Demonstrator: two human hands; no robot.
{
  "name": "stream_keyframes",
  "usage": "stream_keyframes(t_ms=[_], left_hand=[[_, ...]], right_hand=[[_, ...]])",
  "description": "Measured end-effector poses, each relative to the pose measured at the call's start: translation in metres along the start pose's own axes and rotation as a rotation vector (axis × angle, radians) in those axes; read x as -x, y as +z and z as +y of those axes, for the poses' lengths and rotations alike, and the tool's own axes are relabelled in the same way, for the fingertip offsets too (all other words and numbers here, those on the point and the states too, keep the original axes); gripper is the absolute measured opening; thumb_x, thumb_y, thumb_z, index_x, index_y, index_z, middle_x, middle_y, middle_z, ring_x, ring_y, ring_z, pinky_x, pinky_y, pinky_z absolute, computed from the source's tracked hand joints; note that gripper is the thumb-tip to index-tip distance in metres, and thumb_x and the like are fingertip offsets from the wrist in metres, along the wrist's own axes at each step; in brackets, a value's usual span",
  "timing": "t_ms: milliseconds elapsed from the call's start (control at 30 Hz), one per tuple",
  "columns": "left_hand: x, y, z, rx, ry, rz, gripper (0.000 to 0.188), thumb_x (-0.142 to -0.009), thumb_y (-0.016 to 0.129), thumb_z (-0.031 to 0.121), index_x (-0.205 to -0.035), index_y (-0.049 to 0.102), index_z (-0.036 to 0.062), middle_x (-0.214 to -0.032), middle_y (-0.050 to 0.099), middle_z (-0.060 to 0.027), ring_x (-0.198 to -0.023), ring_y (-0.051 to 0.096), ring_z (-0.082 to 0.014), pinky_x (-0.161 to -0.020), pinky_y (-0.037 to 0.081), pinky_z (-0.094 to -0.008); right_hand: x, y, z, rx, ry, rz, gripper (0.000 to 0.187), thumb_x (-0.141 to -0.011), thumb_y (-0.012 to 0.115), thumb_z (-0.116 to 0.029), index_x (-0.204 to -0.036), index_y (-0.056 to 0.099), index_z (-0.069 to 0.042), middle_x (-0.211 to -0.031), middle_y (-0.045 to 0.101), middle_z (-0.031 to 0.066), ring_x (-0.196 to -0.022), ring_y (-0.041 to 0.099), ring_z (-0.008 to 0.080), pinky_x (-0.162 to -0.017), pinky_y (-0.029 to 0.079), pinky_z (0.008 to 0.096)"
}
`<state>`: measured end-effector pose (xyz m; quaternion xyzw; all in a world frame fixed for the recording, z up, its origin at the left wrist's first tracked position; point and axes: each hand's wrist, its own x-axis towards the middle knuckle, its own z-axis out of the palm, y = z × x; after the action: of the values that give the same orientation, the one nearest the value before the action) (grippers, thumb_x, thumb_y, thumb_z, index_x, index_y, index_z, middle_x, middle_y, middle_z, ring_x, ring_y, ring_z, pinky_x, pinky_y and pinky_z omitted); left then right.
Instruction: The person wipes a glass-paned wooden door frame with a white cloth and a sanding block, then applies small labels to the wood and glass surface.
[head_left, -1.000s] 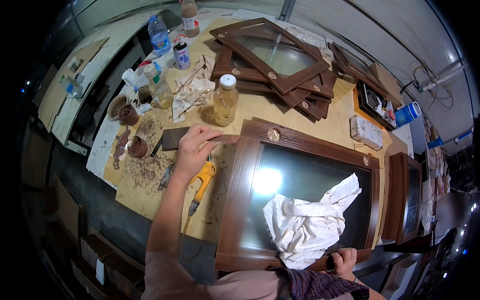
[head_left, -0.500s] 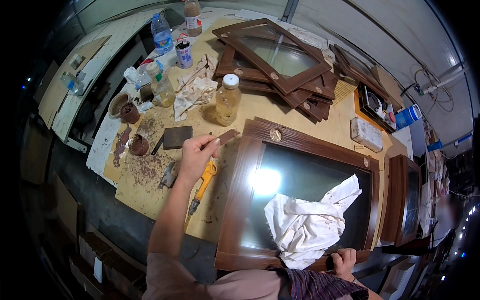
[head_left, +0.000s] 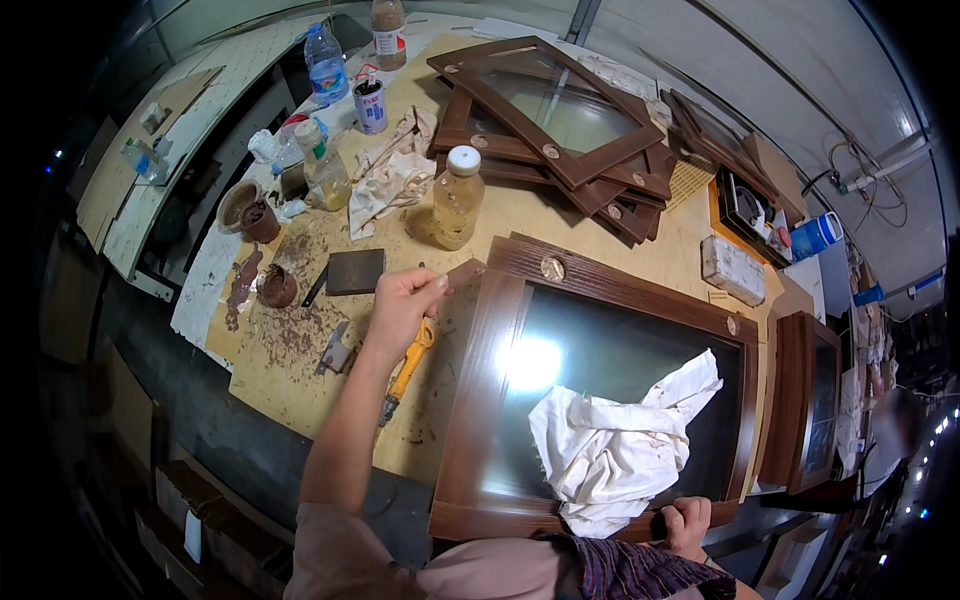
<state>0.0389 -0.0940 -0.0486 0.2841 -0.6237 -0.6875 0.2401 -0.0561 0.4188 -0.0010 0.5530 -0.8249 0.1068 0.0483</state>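
A brown framed glass cabinet door (head_left: 470, 400) lies flat in front of me. My left hand (head_left: 405, 300) is closed around a small putty knife whose flat, brown-smeared blade (head_left: 464, 274) reaches to the door's upper left corner. The hand hides its handle. At the door's near edge, my right hand (head_left: 688, 524) has its fingers curled over the frame. A crumpled white cloth (head_left: 615, 445) covers part of the glass. Under my left wrist lies a yellow-handled tool (head_left: 408, 368), beside a stained metal scraper (head_left: 336, 348).
Brown putty cups (head_left: 277, 288) and a dark square block (head_left: 356, 273) lie left. Behind the door stand a white-capped bottle (head_left: 458, 205), rags (head_left: 392, 185), a paint can (head_left: 369, 106) and stacked door frames (head_left: 590, 170). A taped white block (head_left: 733, 268) sits right.
My left hand has shifted slightly right and up, bringing the blade closer to the door's corner. The right hand and the cloth have stayed in place.
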Motion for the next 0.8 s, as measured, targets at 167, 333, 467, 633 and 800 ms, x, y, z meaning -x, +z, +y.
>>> stream_keyframes(t_ms=[167, 333, 467, 633, 800], left_hand=[[-0.001, 0.002, -0.002, -0.037, 0.034, 0.041, 0.018, -0.097, 0.064, 0.012, -0.086, 0.071, -0.0012, -0.063, 0.054, 0.0042, -0.056, 0.043, -0.0018, -0.051, 0.029, -0.0193], [0.016, 0.004, 0.007, -0.091, 0.017, 0.095, 0.016, -0.098, 0.063, 0.012, -0.090, 0.071, 0.0001, -0.065, 0.057, 0.0032, -0.058, 0.045, -0.0020, -0.053, 0.033, -0.0191], [0.029, -0.045, -0.030, -0.051, 0.077, 0.388, 0.015, -0.099, 0.060, 0.011, -0.100, 0.069, -0.0010, -0.072, 0.063, 0.0000, -0.065, 0.054, -0.0054, -0.060, 0.043, -0.0216], [0.082, -0.177, -0.102, -0.324, 0.121, 0.985, 0.020, -0.099, 0.060, 0.011, -0.110, 0.070, -0.0019, -0.083, 0.069, -0.0051, -0.077, 0.064, -0.0116, -0.068, 0.049, -0.0278], [0.093, -0.224, -0.089, -0.798, -0.139, 1.268, 0.027, -0.092, 0.066, 0.014, -0.116, 0.071, 0.0041, -0.095, 0.073, -0.0147, -0.080, 0.068, -0.0318, -0.074, 0.050, -0.0395]], right_hand=[[0.001, 0.001, 0.002, 0.002, 0.003, 0.004, 0.061, -0.081, 0.064, -0.063, -0.104, 0.058, -0.006, -0.091, 0.052, 0.0136, -0.081, 0.051, 0.0336, -0.072, 0.043, 0.0471], [0.001, 0.004, 0.005, 0.008, -0.001, 0.011, 0.061, -0.080, 0.064, -0.063, -0.102, 0.059, -0.006, -0.092, 0.052, 0.0141, -0.082, 0.052, 0.0347, -0.071, 0.043, 0.0480], [0.015, 0.016, 0.010, 0.002, 0.028, 0.120, 0.030, -0.070, 0.065, -0.013, -0.098, 0.057, -0.006, -0.089, 0.054, 0.0153, -0.080, 0.054, 0.0337, -0.066, 0.044, 0.0458], [0.011, 0.018, 0.011, 0.047, -0.006, 0.120, 0.030, -0.070, 0.065, -0.011, -0.099, 0.057, -0.005, -0.088, 0.054, 0.0150, -0.080, 0.054, 0.0330, -0.066, 0.044, 0.0457], [-0.008, 0.006, -0.006, 0.013, -0.003, 0.119, 0.030, -0.070, 0.065, -0.011, -0.099, 0.058, -0.005, -0.088, 0.054, 0.0151, -0.080, 0.054, 0.0333, -0.066, 0.044, 0.0464]])
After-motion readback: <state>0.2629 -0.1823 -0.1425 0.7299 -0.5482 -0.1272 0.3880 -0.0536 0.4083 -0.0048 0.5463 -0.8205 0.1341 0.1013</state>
